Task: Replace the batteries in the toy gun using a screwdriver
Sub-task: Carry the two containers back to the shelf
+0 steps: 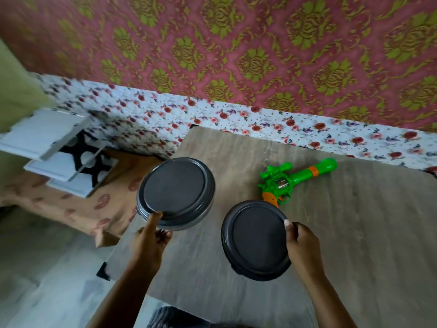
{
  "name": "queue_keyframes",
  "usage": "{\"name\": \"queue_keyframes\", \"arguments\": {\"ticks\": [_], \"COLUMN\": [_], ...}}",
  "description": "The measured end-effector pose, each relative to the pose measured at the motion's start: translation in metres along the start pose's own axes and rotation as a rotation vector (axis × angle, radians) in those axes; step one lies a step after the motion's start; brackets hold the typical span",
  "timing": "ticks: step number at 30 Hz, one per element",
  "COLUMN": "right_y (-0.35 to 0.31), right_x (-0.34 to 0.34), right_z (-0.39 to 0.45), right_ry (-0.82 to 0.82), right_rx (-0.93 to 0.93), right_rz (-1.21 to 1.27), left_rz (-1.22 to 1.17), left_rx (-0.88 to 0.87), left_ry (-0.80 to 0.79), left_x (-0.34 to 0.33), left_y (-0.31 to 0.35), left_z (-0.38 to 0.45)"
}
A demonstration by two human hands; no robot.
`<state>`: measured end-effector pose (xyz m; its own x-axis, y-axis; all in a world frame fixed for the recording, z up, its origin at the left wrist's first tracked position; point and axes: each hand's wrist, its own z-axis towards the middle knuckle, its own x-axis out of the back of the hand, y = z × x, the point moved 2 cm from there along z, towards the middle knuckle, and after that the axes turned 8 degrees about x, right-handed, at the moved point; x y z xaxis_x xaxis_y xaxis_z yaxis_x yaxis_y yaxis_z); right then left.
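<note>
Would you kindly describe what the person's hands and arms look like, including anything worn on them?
Both the left hand and right hand are bare, without gloves, rings or a watch in view. The forearms are bare too, with no sleeves showing down to the frame's bottom edge.

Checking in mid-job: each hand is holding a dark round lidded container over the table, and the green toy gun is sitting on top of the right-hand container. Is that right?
Not quite. The green toy gun lies on the wooden table, beyond the right-hand container, not on top of it. The rest holds: the left hand grips the left container and the right hand grips the other. The head view shows this.
</note>
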<state>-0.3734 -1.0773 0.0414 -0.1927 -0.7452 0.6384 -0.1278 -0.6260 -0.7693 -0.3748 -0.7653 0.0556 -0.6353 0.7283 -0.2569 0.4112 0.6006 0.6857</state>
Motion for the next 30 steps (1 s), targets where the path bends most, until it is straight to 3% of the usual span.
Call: {"name": "queue_keyframes", "arguments": {"ticks": [5,12,23,30], "right_y": [-0.038,-0.095,-0.247,-0.319], "right_x": [-0.035,-0.106,-0.278,-0.341], "right_z": [0.009,0.008,-0.036,-0.051], "right_ry": [-0.066,-0.067,-0.126,-0.164], "right_rx": [0.061,0.116,0.129,0.173], "right_rz": [0.014,-0.06,-0.087,-0.115], "left_rz": [-0.076,-0.137,-0.241,-0.324], "left_rx": [-0.101,-0.113,-0.107,-0.102], "left_ry": [0.041,0.049,0.114,0.187], "left_x": [0.034,0.094,0.259,0.332], "left_y": [0.019,0.065,0.2,0.254], "left_z": [0.01,0.058,0.112,0.131]}}
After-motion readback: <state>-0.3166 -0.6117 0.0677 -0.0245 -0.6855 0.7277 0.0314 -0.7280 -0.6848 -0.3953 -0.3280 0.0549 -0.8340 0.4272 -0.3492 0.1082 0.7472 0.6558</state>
